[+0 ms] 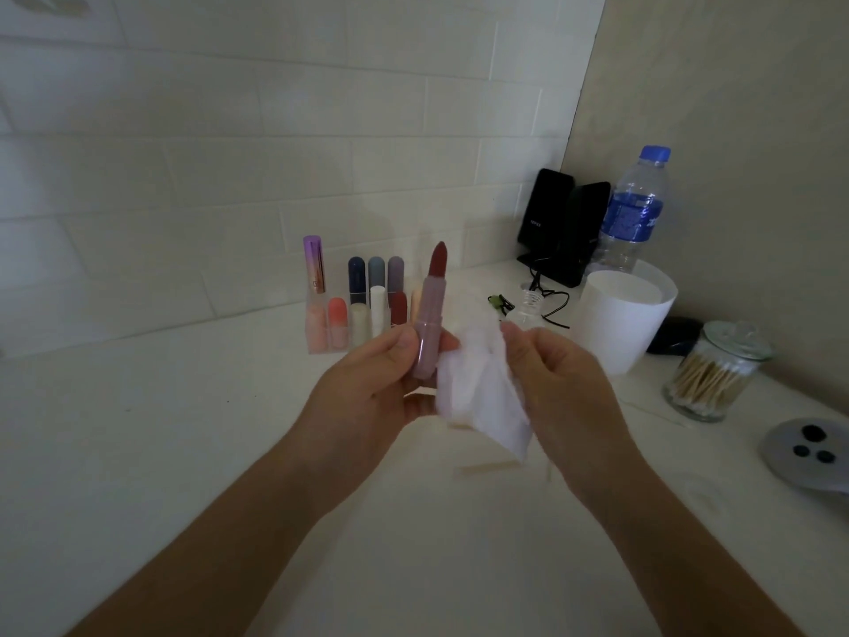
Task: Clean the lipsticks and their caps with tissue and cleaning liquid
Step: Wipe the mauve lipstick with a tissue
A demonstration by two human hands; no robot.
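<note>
We hold the lipstick (pixel 429 324) upright in the left hand (pixel 381 383), fingers curled round its smooth, slippery case. Just right of it, the right hand (pixel 551 383) pinches the soft, limp tissue (pixel 478 393). We judge the exposed tip fragile: grip the case only.

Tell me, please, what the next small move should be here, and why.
Probably bring the tissue against the lipstick and wipe along its pink tube. The left hand holds the lipstick roughly upright with its cap off and the dark red tip exposed, while the right hand pinches the tissue just beside the tube's lower part.
</note>
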